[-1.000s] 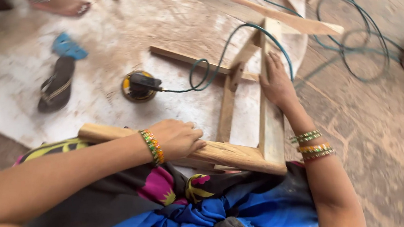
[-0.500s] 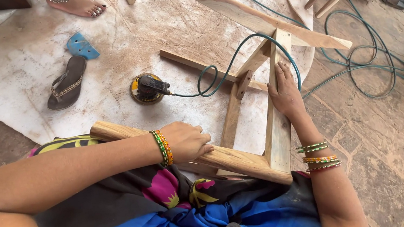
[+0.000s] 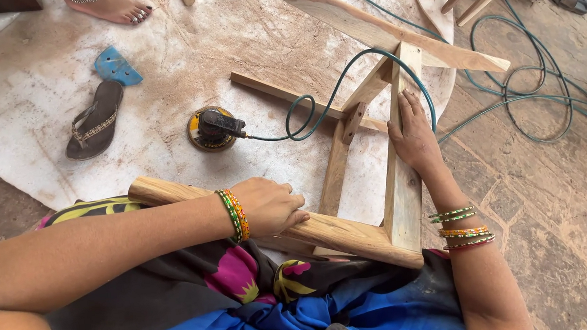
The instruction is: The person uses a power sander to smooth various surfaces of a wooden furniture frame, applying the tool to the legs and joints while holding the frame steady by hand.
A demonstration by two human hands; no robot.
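1. The frame point(image 3: 381, 178) lies across my lap and out onto the dusty sheet point(image 3: 238, 41), its near rail closest to me, two side rails running away to a far cross-piece.
2. My left hand point(image 3: 269, 205) sits on the near rail, fingers curled together over its top edge and thumb on the near face, clamped on the wood. I judge this the anchoring hand, so I want it pressing the rail down into my lap to stop the frame rocking.
3. My right hand point(image 3: 414, 132) lies flat along the right side rail, fingers together and extended, palm down, pressing rather than gripping. Keeping the palm flat lets it feel the surface and joints; I would keep it clear of the hose.
4. The hose point(image 3: 343, 85) loops over the frame between the rails, running from the sander point(image 3: 212, 128), which rests idle on the sheet just beyond the frame. The loop could snag on a rail if the frame shifts.
5. Further off lie a sandal point(image 3: 94, 121) and a blue scrap point(image 3: 116, 66); another person's foot point(image 3: 106, 4) is at the top edge, well apart.
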